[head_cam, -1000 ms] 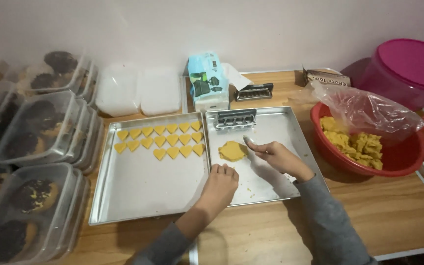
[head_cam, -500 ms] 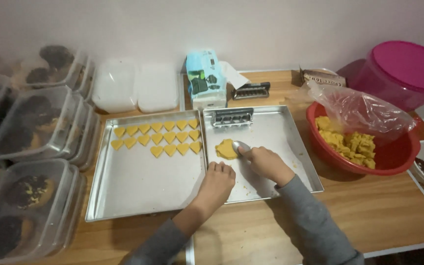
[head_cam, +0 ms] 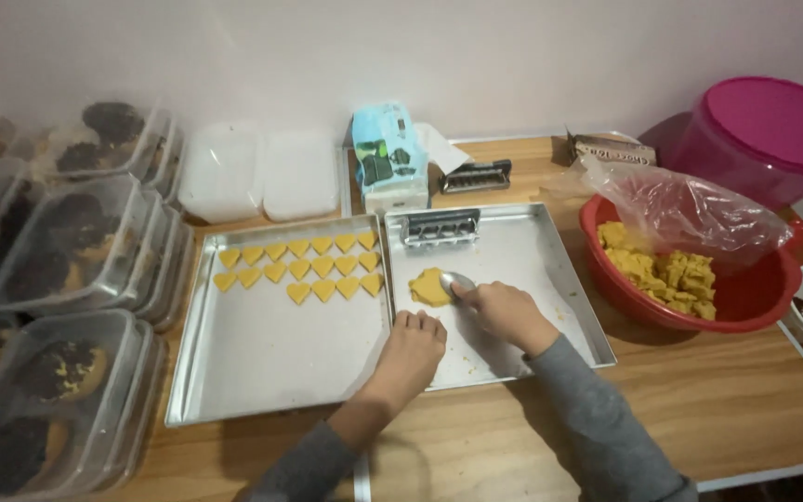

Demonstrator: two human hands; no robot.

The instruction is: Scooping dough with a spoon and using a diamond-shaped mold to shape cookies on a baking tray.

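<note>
right hand [head_cam: 506, 311] gripping metal spoon [head_cam: 457, 282] — bowl against dough lump [head_cam: 430, 287], left hand [head_cam: 411, 346] flat, holding nothing, on right tray [head_cam: 550, 270]

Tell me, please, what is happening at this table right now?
A person is working yellow dough on two metal trays. The right hand holds a spoon against a flat dough piece on the right tray. The left hand rests on that tray's left edge. The left tray carries two rows of heart-shaped pieces. A red bowl of dough sits to the right, and lidded boxes of dark cookies are stacked on the left.
</note>
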